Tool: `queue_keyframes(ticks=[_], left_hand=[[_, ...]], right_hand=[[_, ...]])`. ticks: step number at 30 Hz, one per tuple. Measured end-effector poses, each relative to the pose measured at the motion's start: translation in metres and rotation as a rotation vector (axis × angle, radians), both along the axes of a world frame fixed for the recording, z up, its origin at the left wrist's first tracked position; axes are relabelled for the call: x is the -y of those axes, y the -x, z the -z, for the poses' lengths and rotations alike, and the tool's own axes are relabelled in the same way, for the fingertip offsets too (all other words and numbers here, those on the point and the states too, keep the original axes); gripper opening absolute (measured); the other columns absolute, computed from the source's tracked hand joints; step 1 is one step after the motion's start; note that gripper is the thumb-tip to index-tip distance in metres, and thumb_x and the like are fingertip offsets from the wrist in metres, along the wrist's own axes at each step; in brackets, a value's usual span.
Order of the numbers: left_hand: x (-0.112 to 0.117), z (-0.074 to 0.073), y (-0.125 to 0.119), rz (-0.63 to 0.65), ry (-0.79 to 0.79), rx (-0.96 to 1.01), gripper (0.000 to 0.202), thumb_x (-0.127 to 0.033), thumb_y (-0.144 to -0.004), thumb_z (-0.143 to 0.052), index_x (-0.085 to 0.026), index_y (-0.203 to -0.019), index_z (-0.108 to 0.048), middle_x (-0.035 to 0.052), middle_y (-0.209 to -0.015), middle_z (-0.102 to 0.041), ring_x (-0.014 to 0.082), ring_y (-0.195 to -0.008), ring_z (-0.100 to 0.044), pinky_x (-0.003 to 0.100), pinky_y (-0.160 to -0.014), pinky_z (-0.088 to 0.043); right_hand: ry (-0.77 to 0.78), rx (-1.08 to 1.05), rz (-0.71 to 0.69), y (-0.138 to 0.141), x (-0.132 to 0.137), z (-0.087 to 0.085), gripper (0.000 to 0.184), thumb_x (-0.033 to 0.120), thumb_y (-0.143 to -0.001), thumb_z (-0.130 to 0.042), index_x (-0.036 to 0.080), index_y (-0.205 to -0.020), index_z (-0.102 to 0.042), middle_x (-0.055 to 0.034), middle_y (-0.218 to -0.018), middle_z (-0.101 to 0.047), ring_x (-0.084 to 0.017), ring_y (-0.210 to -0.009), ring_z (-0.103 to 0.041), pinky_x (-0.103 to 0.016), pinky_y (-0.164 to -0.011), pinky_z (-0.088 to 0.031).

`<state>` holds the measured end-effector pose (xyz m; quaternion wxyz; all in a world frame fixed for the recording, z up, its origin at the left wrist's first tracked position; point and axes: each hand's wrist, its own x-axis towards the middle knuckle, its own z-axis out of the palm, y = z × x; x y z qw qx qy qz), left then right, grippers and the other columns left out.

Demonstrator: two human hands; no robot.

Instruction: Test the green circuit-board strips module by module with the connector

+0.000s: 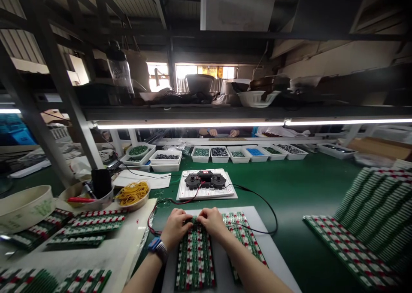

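A green circuit board panel (pixel 195 258) with rows of white and red parts lies on a pale sheet (pixel 277 265). At its far edge, my left hand (pixel 177 227) is closed with fingertips pinched low over the board. My right hand (pixel 212 222) pinches close beside it, nearly touching. Whatever sits between the fingers is too small or hidden to name. To the right, a second panel (pixel 246 233) lies partly under my right forearm. Red and black leads (pixel 151 218) curve from a black device (pixel 206 180) toward the left wrist; a black cable (pixel 273 211) loops toward the right hand.
The black device rests on a white tray (pixel 185 192). White bins (pixel 201 154) of small parts line the back. Stacked panels (pixel 376 211) stand right; more panels (pixel 92 224), a bowl of yellow rubber bands (pixel 133 194) and a tub (pixel 25 207) are left. Another person's hands (pixel 222 132) show beyond.
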<state>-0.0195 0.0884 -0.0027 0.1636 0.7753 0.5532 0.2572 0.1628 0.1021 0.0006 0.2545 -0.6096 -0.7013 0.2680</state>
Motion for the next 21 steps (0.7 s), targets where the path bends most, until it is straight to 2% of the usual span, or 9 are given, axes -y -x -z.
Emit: queue_keyframes(ticks=[6,10,16,21], left_hand=[[0.000,0.000,-0.002,-0.014,0.067,-0.018,0.024,-0.028,-0.078,-0.065,-0.022,-0.098,-0.077,0.0056,-0.092,-0.068,0.0236,-0.098,-0.056,0.032,-0.092,-0.044],[-0.003,-0.002,-0.002,-0.029,0.151,-0.057,0.026,-0.029,-0.077,-0.065,-0.023,-0.099,-0.077,0.0048,-0.096,-0.069,0.0251,-0.103,-0.054,0.032,-0.095,-0.042],[-0.004,0.002,-0.005,-0.056,0.167,-0.051,0.027,-0.026,-0.077,-0.063,-0.021,-0.099,-0.076,0.0057,-0.100,-0.069,0.0249,-0.107,-0.054,0.031,-0.097,-0.040],[-0.001,0.001,-0.006,-0.060,0.170,-0.038,0.027,-0.026,-0.077,-0.061,-0.022,-0.098,-0.077,0.0057,-0.098,-0.069,0.0248,-0.104,-0.055,0.032,-0.095,-0.041]], right_hand=[[0.020,0.052,-0.045,-0.001,0.002,-0.005,0.013,0.025,-0.082,-0.065,0.023,-0.080,-0.078,-0.0010,-0.084,-0.077,-0.019,-0.089,-0.063,-0.022,-0.073,-0.039],[0.017,0.085,-0.039,0.000,0.004,-0.007,0.019,0.025,-0.085,-0.060,0.023,-0.081,-0.078,-0.0023,-0.085,-0.076,-0.019,-0.089,-0.063,-0.024,-0.073,-0.038],[0.049,0.140,-0.008,0.004,0.001,-0.007,0.018,0.023,-0.082,-0.059,0.023,-0.083,-0.077,-0.0039,-0.091,-0.077,-0.023,-0.099,-0.061,-0.027,-0.079,-0.038],[0.061,0.170,0.025,0.009,0.001,-0.009,0.022,0.038,-0.084,-0.060,0.023,-0.082,-0.076,-0.0062,-0.091,-0.076,-0.026,-0.099,-0.061,-0.030,-0.079,-0.039]])
